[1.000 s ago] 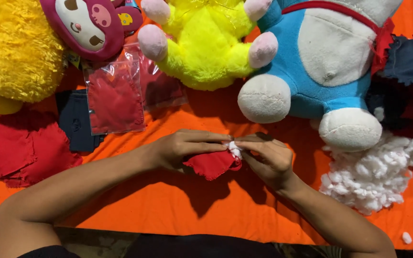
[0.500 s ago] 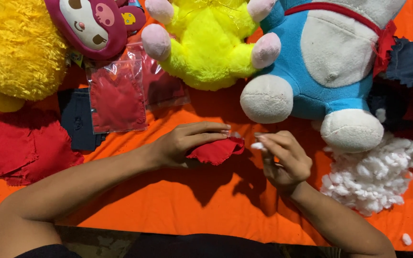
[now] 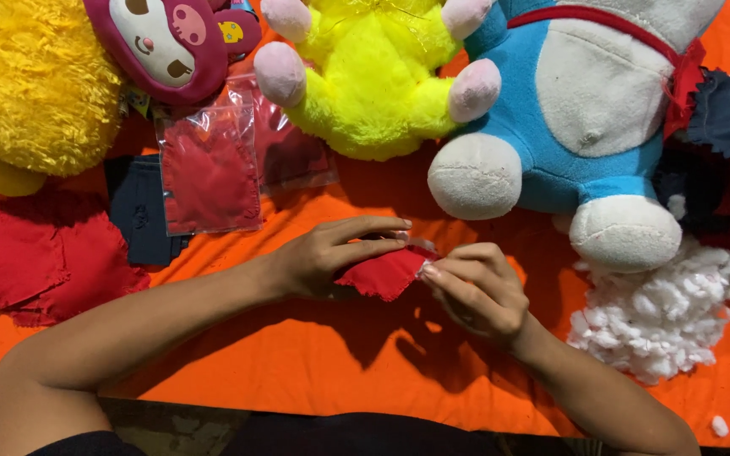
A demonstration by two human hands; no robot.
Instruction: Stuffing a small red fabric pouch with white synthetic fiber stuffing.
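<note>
- orange cloth (image 3: pixel 297 371) covered the whole work surface, with soft toys lined up along its far edge.
- the left hand (image 3: pixel 331 253) lay flat-ish on the cloth, its fingers (image 3: pixel 373 226) stretched out and pinching a small red fabric piece (image 3: pixel 382 274) against the thumb.
- the red fabric piece sat just under those fingertips, between the two hands, resting on the cloth.
- the right hand (image 3: pixel 475 291) was curled, its fingertips touching the near edge of the red fabric piece; whether it held anything inside the curl could not be told.
- beyond the left fingers lay a clear plastic bag (image 3: pixel 209 173) with red fabric inside, and a dark fabric piece (image 3: pixel 137 211) just beside it.
- further out past the left wrist sat a stack of red fabric squares (image 3: pixel 40 257).
- past the right hand's knuckles lay a heap of white stuffing (image 3: pixel 661 312), touching the foot of a blue and white plush toy (image 3: pixel 576 101).
- straight beyond both sets of fingertips sat a yellow plush toy (image 3: pixel 373 76) with pink paws.
- far beyond the left fingers were a maroon plush head (image 3: pixel 171 42) and a shaggy yellow plush (image 3: pixel 27 84).
</note>
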